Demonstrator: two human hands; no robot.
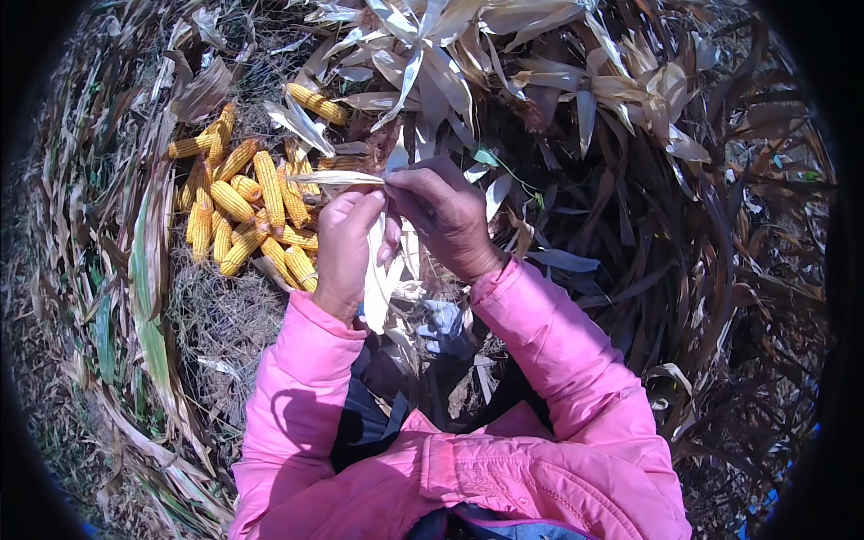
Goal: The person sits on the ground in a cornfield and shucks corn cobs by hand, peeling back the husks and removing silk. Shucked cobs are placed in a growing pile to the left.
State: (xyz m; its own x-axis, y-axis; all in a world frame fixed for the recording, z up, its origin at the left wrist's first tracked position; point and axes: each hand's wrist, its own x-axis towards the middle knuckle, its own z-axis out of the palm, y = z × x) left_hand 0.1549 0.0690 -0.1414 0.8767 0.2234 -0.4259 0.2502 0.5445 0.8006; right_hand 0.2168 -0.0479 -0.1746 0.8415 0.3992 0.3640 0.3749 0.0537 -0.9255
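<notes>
A: What do the fingers have?

B: The left hand (346, 234) is curled round a pale husk (376, 288), and the right hand (445, 216) pinches it near the top, where a dry strip juts left. The hands meet in the middle.

A: Any corn inside?

B: The fingers cover too much to tell.

A: What's done?

B: Just left of them lies a pile of yellow cobs (234, 200), already bare, with a single cob (317, 104) above it. Beyond the hands, loose husks (432, 45) spread open.

A: And left?

B: The husk in hand, I'd judge: it isn't laid down yet.
</notes>
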